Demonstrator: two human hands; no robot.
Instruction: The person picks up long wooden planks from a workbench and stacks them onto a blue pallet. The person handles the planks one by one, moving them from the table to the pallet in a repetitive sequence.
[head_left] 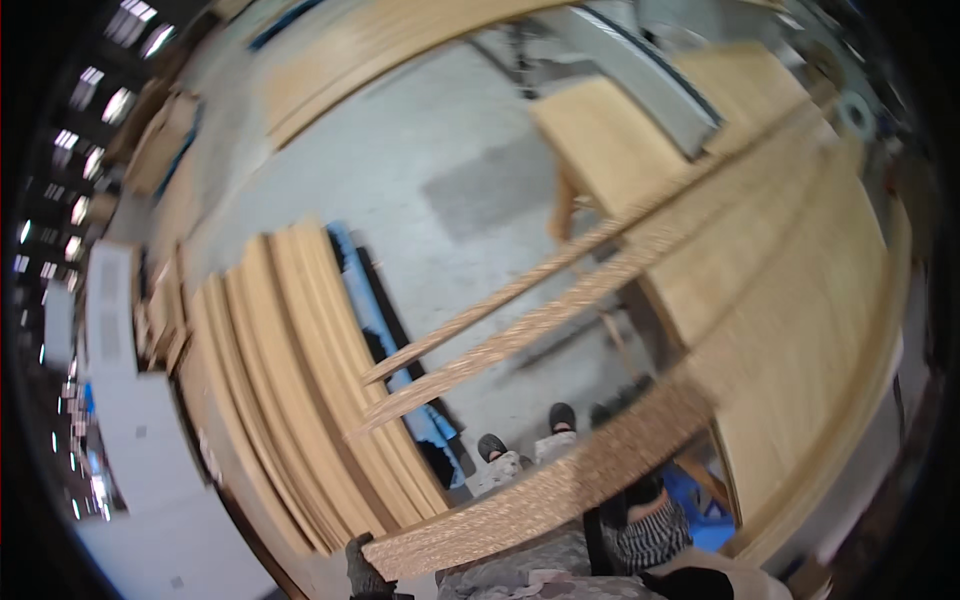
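Observation:
A long wooden board (500,515) with a rough, particle-like edge slants from the lower left up to the right in front of me. My left hand (366,568), in a dark glove, is closed round its near left end. Under the board's right part is my right hand (643,494), dark-gloved below a striped sleeve; the board hides its fingers. Beyond the board run two narrow wooden strips (520,290), blurred, roughly parallel to it and reaching over the pale wooden panel (800,380) on the right.
Several long wooden pieces (290,370) lie stacked at left, beside a blue-and-black strip of material (375,320). White panels (150,430) stand farther left. A small wooden table (610,140) is beyond the strips. My shoes (562,416) are on the grey floor (410,170). A blue object (705,515) sits below the panel.

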